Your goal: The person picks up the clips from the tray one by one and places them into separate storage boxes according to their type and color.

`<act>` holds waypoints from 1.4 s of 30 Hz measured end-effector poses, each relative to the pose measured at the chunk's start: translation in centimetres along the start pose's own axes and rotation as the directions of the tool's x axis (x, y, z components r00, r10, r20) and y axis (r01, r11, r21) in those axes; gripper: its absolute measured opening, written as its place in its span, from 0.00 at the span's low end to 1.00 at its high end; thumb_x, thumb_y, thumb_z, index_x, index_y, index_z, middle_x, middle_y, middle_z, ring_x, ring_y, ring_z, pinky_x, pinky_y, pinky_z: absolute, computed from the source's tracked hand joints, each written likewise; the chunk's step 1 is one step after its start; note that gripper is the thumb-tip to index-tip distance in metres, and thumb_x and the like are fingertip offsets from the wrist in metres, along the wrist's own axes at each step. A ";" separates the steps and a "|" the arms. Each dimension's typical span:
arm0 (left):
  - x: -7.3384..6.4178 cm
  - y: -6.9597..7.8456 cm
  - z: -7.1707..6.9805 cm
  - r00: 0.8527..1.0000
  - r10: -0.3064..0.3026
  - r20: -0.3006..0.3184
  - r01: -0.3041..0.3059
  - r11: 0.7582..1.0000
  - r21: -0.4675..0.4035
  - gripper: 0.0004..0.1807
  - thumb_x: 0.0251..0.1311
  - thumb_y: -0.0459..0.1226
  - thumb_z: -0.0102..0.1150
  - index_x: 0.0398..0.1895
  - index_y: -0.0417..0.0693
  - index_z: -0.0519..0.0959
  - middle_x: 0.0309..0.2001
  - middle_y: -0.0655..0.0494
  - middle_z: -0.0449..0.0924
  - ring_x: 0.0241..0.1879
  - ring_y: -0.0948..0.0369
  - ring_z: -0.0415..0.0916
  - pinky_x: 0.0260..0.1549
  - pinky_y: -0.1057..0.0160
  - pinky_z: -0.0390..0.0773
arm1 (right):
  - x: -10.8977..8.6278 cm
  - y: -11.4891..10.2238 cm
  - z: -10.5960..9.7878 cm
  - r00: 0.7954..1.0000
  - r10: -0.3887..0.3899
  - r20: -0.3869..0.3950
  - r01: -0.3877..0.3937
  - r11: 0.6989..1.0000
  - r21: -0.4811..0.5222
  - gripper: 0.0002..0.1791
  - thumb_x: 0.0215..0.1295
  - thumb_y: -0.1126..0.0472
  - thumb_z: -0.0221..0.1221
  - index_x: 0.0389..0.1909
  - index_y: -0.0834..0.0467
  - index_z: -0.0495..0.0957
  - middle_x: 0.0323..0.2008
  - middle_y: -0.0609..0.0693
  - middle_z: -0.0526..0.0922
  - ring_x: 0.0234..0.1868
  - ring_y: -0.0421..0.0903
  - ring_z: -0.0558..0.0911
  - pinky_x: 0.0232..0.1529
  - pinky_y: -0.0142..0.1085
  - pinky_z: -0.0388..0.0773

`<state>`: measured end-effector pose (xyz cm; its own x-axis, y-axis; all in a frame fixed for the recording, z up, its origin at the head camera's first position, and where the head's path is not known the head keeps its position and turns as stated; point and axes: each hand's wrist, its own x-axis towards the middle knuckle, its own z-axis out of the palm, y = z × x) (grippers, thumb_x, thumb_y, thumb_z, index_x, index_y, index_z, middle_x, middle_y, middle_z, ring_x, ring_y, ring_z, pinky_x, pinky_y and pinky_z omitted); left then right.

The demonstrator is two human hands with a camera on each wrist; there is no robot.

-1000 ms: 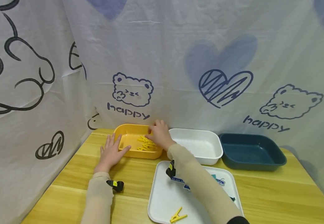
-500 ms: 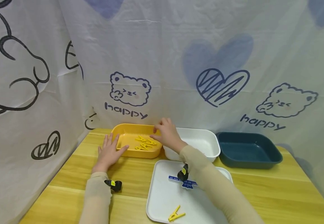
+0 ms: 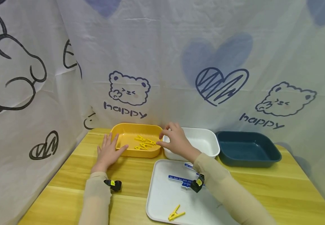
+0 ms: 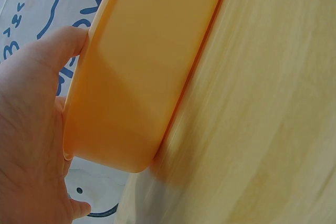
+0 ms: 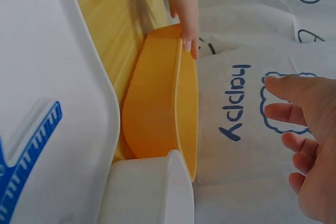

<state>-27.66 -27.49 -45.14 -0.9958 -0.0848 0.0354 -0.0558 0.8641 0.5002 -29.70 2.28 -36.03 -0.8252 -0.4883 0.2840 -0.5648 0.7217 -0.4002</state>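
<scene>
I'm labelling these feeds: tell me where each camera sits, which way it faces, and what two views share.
Head: worn on the head, facing forward and down over the yellow bin, white bin, teal bin and tray; left hand, right hand and sleeves show.
Left wrist: on that wrist, facing the yellow bin's outer wall and tabletop; left hand shows.
Right wrist: on that wrist, facing across the tray to the yellow bin; both hands show.
Both wrist views share the yellow bin.
</scene>
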 end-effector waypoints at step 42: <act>0.1 -0.3 0.1 1.000 0.012 -0.011 -0.012 1.000 -0.004 0.49 0.64 0.66 0.42 0.78 0.47 0.45 0.79 0.39 0.33 0.77 0.40 0.24 0.65 0.24 0.33 | -14.0 3.5 -0.7 0.940 -0.176 0.291 0.119 0.972 0.204 0.15 0.49 0.52 0.74 0.39 0.41 0.84 0.47 0.41 0.69 0.53 0.49 0.63 0.50 0.41 0.65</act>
<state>-27.79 -27.69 -45.36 -0.9955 -0.0798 0.0504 -0.0438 0.8633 0.5028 -20.12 12.00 -40.82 -0.6792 -0.7291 0.0843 -0.6492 0.5431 -0.5325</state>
